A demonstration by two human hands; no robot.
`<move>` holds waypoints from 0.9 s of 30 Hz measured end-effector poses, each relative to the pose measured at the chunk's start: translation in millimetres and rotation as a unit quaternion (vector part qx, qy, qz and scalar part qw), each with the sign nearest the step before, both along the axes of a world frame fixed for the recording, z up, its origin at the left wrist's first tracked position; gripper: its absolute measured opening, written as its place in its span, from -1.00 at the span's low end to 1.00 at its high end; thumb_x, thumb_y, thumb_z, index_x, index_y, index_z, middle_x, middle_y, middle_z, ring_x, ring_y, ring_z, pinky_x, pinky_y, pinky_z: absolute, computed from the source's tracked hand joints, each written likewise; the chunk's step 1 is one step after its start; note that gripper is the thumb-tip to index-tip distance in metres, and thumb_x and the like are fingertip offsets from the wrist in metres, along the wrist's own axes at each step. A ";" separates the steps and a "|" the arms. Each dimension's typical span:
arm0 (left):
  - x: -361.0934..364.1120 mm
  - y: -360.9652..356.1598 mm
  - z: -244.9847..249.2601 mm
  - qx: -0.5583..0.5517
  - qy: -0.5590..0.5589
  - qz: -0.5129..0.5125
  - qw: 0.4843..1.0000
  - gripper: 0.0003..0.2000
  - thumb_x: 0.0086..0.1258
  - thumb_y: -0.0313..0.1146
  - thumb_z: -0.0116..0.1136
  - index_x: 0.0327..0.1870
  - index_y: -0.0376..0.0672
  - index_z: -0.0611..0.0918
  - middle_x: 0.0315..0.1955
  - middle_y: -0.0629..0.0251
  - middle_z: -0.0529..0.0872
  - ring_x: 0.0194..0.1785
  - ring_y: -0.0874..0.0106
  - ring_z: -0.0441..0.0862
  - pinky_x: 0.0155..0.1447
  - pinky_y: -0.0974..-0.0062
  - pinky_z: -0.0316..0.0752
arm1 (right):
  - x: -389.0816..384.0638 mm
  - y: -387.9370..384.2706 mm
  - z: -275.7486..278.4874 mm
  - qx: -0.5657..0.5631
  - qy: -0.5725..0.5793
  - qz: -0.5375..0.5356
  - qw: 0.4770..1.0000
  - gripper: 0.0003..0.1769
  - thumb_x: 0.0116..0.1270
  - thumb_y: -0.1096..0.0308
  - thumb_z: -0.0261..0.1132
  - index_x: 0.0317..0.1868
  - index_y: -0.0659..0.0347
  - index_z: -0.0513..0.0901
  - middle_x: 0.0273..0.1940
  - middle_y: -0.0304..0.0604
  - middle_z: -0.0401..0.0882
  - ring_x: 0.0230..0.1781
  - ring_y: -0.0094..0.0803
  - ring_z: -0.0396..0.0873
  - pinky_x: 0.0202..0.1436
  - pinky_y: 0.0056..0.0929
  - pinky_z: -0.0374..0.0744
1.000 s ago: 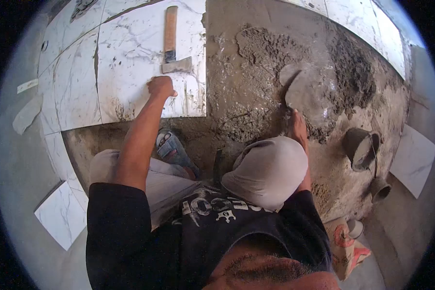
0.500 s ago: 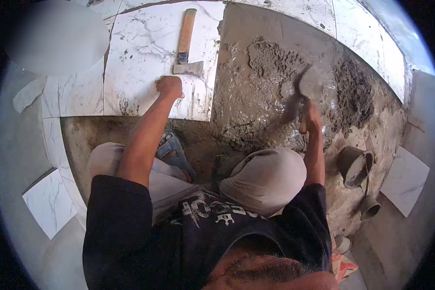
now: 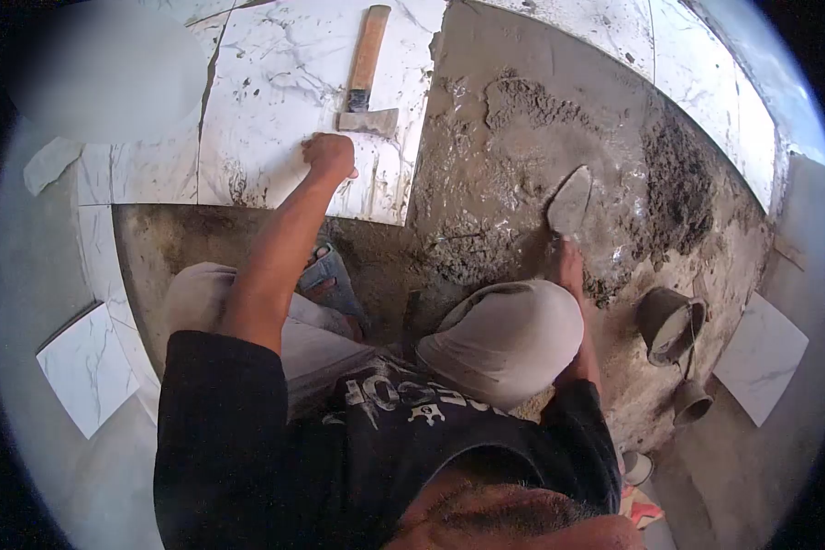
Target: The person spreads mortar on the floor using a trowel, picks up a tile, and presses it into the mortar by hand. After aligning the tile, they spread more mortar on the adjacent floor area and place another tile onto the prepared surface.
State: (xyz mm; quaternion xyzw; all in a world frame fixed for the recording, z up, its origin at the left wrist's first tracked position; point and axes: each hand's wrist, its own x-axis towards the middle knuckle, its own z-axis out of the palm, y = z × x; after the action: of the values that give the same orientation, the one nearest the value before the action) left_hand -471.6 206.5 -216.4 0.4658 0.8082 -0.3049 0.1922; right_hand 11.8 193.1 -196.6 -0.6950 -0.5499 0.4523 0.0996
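Note:
My left hand [image 3: 330,156] is closed in a fist and rests on a white marbled tile [image 3: 275,101]; whether anything is inside it is hidden. Just above it on the tile lies a hatchet [image 3: 368,121] with a wooden handle. My right hand [image 3: 569,261] grips a trowel, partly hidden by my right knee. The trowel's blade [image 3: 570,202] is flat over wet grey mortar [image 3: 522,165], its tip pointing up and slightly right.
A bucket [image 3: 669,325] and a smaller pot [image 3: 692,401] stand at the right. Loose tiles lie at the far right [image 3: 761,357] and far left [image 3: 87,371]. Laid tiles border the mortar along the top right. My sandalled foot [image 3: 325,280] is below the large tile.
My right hand has drawn the trowel down and slightly left, toward my knee. My left fist stays on the tile below the hatchet. The view has shifted slightly.

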 end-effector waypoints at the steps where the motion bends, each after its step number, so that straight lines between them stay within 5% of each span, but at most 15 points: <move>1: -0.4 0.1 -0.7 0.016 0.003 -0.010 1.000 -0.49 -0.15 -0.10 0.41 -0.17 -0.24 0.61 -0.14 0.04 0.60 0.00 0.11 0.51 0.05 0.13 0.38 | -5.4 -6.8 -9.7 0.051 -0.007 0.002 0.999 -0.50 0.34 0.01 -0.13 -0.12 0.32 0.46 -0.34 0.14 0.46 -0.31 -0.03 0.42 -0.24 -0.16 0.36; 2: 0.9 1.9 2.3 0.013 0.002 -0.011 1.000 -0.49 -0.15 -0.10 0.41 -0.17 -0.24 0.61 -0.14 0.04 0.60 0.00 0.11 0.51 0.05 0.13 0.38 | 6.6 -26.0 -54.5 0.309 -0.055 0.193 0.930 -0.48 0.34 -0.01 -0.12 -0.10 0.33 0.46 -0.27 0.13 0.45 -0.27 -0.12 0.41 -0.18 -0.21 0.35; 4: -0.7 18.5 13.4 -0.131 -0.080 0.080 0.985 -0.09 -0.17 -0.04 0.45 0.20 -0.35 0.26 0.23 -0.23 0.12 0.26 -0.04 0.18 0.21 0.12 0.27 | -40.6 -28.3 -24.9 0.130 0.054 0.141 0.980 -0.47 0.34 0.00 -0.08 -0.02 0.37 0.39 -0.17 0.18 0.43 -0.21 -0.08 0.42 -0.13 -0.21 0.34; 8: -9.6 15.4 -8.6 -0.105 -0.065 0.114 0.986 -0.06 -0.21 -0.01 0.46 0.21 -0.33 0.25 0.24 -0.17 0.13 0.27 0.02 0.18 0.23 0.18 0.26 | -95.7 15.8 39.9 -0.102 0.067 0.130 0.984 -0.46 0.34 -0.01 -0.09 0.05 0.33 0.35 -0.11 0.26 0.42 -0.09 -0.02 0.42 -0.07 -0.16 0.34; 10: -7.5 12.5 -9.1 -0.102 -0.040 0.092 0.990 -0.05 -0.22 0.00 0.46 0.23 -0.26 0.24 0.25 -0.10 0.15 0.28 0.07 0.19 0.25 0.24 0.25 | -96.4 35.4 48.0 -0.038 0.019 0.243 0.969 -0.51 0.34 0.00 -0.10 -0.02 0.27 0.41 -0.21 0.32 0.46 -0.13 0.09 0.46 -0.11 -0.05 0.37; 12: -10.3 15.0 -6.1 -0.108 -0.062 0.094 0.988 -0.06 -0.21 -0.01 0.46 0.22 -0.27 0.26 0.25 -0.08 0.15 0.28 0.06 0.19 0.23 0.22 0.26 | -85.1 74.8 32.6 0.023 -0.174 0.338 0.925 -0.55 0.35 0.02 -0.12 -0.11 0.24 0.45 -0.33 0.32 0.49 -0.26 0.16 0.49 -0.23 -0.01 0.42; 13: -9.8 15.4 -4.8 -0.117 -0.084 0.100 0.984 -0.08 -0.20 -0.02 0.46 0.21 -0.27 0.27 0.26 -0.07 0.15 0.28 0.04 0.19 0.22 0.20 0.26 | -66.3 94.2 14.9 0.159 -0.111 0.371 0.908 -0.61 0.34 0.07 -0.10 -0.10 0.22 0.43 -0.38 0.32 0.49 -0.34 0.17 0.48 -0.37 0.01 0.43; 15: -2.3 11.9 10.9 -0.115 -0.098 0.074 0.986 -0.11 -0.19 -0.04 0.46 0.20 -0.28 0.30 0.25 -0.12 0.15 0.28 0.00 0.18 0.18 0.13 0.28 | -51.6 127.4 24.6 0.276 -0.263 0.462 0.801 -0.61 0.34 0.08 -0.11 -0.14 0.24 0.44 -0.34 0.29 0.51 -0.28 0.08 0.51 -0.31 -0.09 0.45; 16: -2.5 8.6 10.6 -0.095 -0.098 0.065 0.988 -0.11 -0.19 -0.03 0.46 0.19 -0.30 0.30 0.24 -0.17 0.14 0.27 -0.03 0.17 0.17 0.10 0.28 | -45.4 136.5 44.2 0.153 -0.161 0.283 0.933 -0.60 0.32 0.10 -0.09 -0.16 0.30 0.44 -0.29 0.18 0.54 -0.26 0.04 0.52 -0.29 -0.11 0.44; 17: -4.8 9.3 8.8 -0.073 -0.098 0.058 0.991 -0.11 -0.19 -0.03 0.45 0.18 -0.33 0.31 0.24 -0.21 0.13 0.27 -0.05 0.16 0.16 0.08 0.29 | -27.9 143.8 31.5 0.158 -0.161 0.283 0.932 -0.60 0.32 0.10 -0.09 -0.16 0.30 0.44 -0.29 0.18 0.54 -0.26 0.04 0.52 -0.29 -0.11 0.44; 19: -7.7 9.9 -1.1 -0.071 -0.093 0.059 0.991 -0.07 -0.19 -0.03 0.45 0.20 -0.37 0.26 0.23 -0.26 0.12 0.27 -0.06 0.16 0.17 0.08 0.28 | 21.6 164.6 -12.4 0.098 -0.090 0.061 0.989 -0.60 0.29 0.14 -0.04 -0.08 0.33 0.43 -0.21 0.12 0.52 -0.19 0.02 0.50 -0.21 -0.13 0.43; 23: -3.5 14.1 0.5 -0.101 -0.060 0.076 0.990 0.07 -0.20 -0.03 0.46 0.23 -0.53 0.07 0.21 -0.35 0.10 0.27 -0.08 0.16 0.18 0.08 0.27 | -6.2 141.9 29.8 0.026 0.079 0.007 0.997 -0.56 0.28 0.13 -0.05 -0.01 0.33 0.42 -0.15 0.15 0.49 -0.14 -0.01 0.47 -0.13 -0.15 0.40; 25: -0.4 14.3 6.3 -0.093 -0.040 0.094 0.990 0.13 -0.21 -0.02 0.46 0.24 -0.56 -0.02 0.21 -0.36 0.10 0.27 -0.08 0.17 0.19 0.09 0.26 | -14.2 137.2 -12.9 0.201 0.045 0.189 0.960 -0.54 0.28 0.14 -0.03 0.06 0.29 0.39 -0.20 0.18 0.48 -0.17 0.00 0.45 -0.08 -0.16 0.38; 26: -3.2 16.1 3.0 -0.108 -0.052 0.099 0.988 0.11 -0.21 -0.02 0.46 0.24 -0.53 0.01 0.21 -0.36 0.10 0.27 -0.08 0.16 0.20 0.09 0.25 | -39.3 134.2 -14.1 0.166 0.182 0.158 0.956 -0.56 0.30 0.11 -0.03 0.04 0.27 0.38 -0.29 0.11 0.49 -0.30 -0.05 0.47 -0.17 -0.13 0.41; 27: -3.7 17.5 1.6 -0.123 -0.065 0.102 0.985 0.10 -0.22 -0.02 0.46 0.25 -0.51 0.04 0.21 -0.35 0.09 0.27 -0.07 0.15 0.21 0.09 0.24 | -54.5 141.7 -17.8 0.070 0.119 0.171 0.975 -0.57 0.33 0.05 -0.04 -0.06 0.28 0.39 -0.40 0.05 0.46 -0.40 -0.17 0.48 -0.34 -0.18 0.46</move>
State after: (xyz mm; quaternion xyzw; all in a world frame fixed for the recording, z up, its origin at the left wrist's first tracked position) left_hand -475.4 224.0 -214.8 0.3724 0.7938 -0.3495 0.3301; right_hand -42.7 334.8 -214.3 -0.5228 -0.6751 0.5029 0.1338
